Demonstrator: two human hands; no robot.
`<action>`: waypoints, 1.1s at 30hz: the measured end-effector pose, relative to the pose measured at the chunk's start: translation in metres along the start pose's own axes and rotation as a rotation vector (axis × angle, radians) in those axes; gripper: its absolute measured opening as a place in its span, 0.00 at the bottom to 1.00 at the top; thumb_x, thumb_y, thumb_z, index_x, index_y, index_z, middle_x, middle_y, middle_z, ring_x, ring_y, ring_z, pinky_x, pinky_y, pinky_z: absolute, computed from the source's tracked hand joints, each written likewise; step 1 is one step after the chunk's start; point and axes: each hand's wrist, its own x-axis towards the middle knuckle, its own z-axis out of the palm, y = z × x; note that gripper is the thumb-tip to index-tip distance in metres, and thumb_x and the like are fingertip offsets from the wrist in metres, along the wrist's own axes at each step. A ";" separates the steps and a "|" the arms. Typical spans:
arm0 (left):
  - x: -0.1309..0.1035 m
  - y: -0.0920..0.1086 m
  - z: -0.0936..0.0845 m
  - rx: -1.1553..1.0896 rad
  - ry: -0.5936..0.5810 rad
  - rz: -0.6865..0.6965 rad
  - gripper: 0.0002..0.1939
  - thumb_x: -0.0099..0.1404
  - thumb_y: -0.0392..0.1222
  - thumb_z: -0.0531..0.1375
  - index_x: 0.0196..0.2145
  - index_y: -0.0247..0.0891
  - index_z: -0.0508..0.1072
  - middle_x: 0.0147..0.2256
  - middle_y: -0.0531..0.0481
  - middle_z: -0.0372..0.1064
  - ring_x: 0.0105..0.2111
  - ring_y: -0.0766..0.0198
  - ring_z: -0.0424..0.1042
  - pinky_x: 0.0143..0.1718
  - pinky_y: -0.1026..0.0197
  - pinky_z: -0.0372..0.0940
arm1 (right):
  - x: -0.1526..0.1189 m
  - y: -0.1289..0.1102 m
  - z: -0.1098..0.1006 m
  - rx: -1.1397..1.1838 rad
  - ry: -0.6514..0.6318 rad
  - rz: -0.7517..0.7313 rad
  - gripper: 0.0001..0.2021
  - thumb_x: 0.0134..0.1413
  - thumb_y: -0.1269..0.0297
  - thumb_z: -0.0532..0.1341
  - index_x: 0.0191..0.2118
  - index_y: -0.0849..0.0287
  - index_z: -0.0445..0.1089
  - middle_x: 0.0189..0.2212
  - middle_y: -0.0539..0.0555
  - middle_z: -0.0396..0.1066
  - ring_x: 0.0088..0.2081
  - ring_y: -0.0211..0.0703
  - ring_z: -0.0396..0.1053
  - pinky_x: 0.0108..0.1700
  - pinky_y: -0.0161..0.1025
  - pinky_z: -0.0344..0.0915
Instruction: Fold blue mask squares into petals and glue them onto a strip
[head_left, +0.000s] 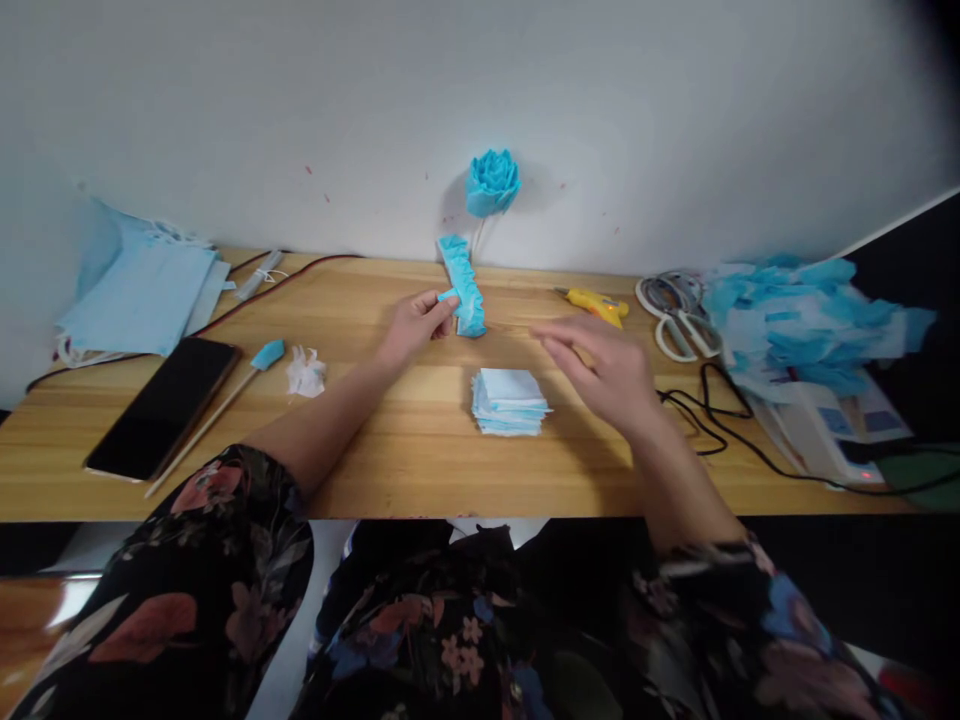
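My left hand (420,325) is closed, pinching a small blue fabric piece (448,296) between thumb and fingertips. Just beyond it, a ruffled blue strip (463,280) lies on the table. My right hand (604,368) hovers to the right of a stack of pale blue fabric squares (510,400). Its thumb and forefinger are nearly together, slightly smeared by motion; anything between them is too small to make out. A blue fabric flower (493,183) on a thin stick stands against the wall behind the strip.
A yellow glue gun (595,303) and white-handled scissors (679,330) lie at the right, near heaped blue fabric (810,315) and black cords (727,440). To the left are a phone (163,408), a blue-tipped stick (214,425), white scraps (306,373) and stacked face masks (139,290).
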 end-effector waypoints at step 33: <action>0.011 -0.009 0.005 -0.005 -0.119 -0.036 0.18 0.57 0.56 0.69 0.29 0.39 0.74 0.24 0.55 0.68 0.25 0.68 0.64 0.31 0.63 0.61 | 0.058 0.062 0.098 0.813 0.016 0.525 0.30 0.42 0.38 0.74 0.46 0.53 0.79 0.30 0.48 0.76 0.30 0.39 0.71 0.40 0.40 0.74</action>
